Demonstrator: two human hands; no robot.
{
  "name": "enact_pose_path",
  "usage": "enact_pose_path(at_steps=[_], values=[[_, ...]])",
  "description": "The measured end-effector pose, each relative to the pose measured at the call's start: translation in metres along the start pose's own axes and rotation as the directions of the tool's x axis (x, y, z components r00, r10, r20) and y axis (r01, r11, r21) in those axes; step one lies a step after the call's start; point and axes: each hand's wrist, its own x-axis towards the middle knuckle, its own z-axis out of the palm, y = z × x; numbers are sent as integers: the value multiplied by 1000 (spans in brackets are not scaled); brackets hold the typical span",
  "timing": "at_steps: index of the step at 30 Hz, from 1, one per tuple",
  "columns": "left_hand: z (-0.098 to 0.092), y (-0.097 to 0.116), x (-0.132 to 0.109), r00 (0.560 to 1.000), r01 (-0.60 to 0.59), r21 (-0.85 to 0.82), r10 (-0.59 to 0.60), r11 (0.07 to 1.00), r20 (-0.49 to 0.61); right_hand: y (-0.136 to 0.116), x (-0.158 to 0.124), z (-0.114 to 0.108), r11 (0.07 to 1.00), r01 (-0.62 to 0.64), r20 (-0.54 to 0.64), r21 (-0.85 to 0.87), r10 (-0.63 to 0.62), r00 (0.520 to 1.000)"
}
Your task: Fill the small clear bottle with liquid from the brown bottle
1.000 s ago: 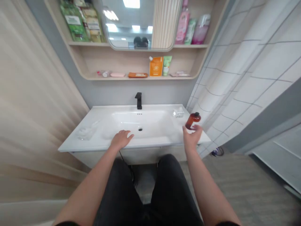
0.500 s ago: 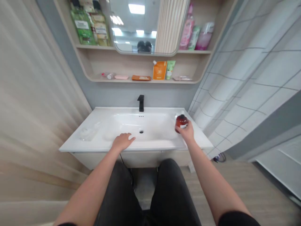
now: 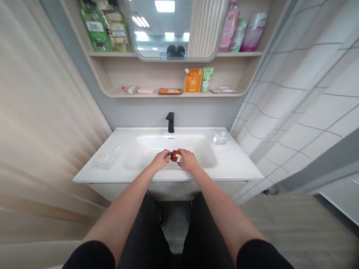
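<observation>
In the head view, the brown bottle (image 3: 175, 156) has moved since the earlier frame from the right side, near the clear container (image 3: 220, 138), to the middle, over the basin (image 3: 200, 151). The left hand (image 3: 160, 160), bare and spread half a second ago, has come across to meet it. The bottle now lies tilted nearly on its side between the hands, its black cap (image 3: 168, 154) toward the left, below the black faucet (image 3: 170, 122) and above the front part of the basin. The right hand (image 3: 189, 160) is wrapped around the body at the base end, partly covering the white label (image 3: 180, 159); the left hand's fingers are closed at the cap, though the exact finger placement is too small to make out.

The bottle looks smooth and glossy, so it would probably slide in wet fingers. I judge it stiff-walled and fairly light, but whether it is glass or plastic, or how full, I cannot tell; a knock on the counter (image 3: 241, 164) might harm it if glass. The broad body seems the firmest hold, with the narrow cap suited to a fingertip pinch.
</observation>
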Motion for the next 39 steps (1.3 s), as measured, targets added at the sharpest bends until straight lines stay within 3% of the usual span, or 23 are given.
enact_pose_path(at_steps=[3, 6, 9, 13, 18, 23, 29, 33, 39], values=[[2, 2, 4, 999, -38, 140, 41, 989, -21, -1, -2, -2, 1000, -8, -13, -26, 7, 1000], [-2, 6, 0, 990, 32, 307, 13, 951, -143, -6, -3, -6, 999, 50, -23, -7, -50, 998], [-7, 11, -6, 970, 97, 287, -26, 953, -242, -11, -4, -9, 996, 87, -15, 3, -87, 996], [-8, 13, -10, 984, -38, 167, 66, 985, -168, -15, -8, -13, 998, 62, -23, -19, -62, 998], [-7, 18, -12, 976, 43, 285, 21, 958, -218, -18, -11, -15, 987, 152, -5, -42, -153, 988], [-6, 17, -16, 987, -75, 206, 102, 976, -122, -16, -9, -14, 998, 0, -39, -58, -3, 999], [-6, 15, -10, 977, 22, 275, 37, 961, -208, -17, -11, -15, 995, 90, -18, -33, -90, 996], [-8, 17, -8, 974, 25, 317, 48, 948, -221, -17, -10, -14, 993, 115, 1, -12, -115, 993], [-6, 13, -10, 990, -33, 88, 45, 996, -135, -12, -7, -11, 999, 42, -48, 13, -41, 998]])
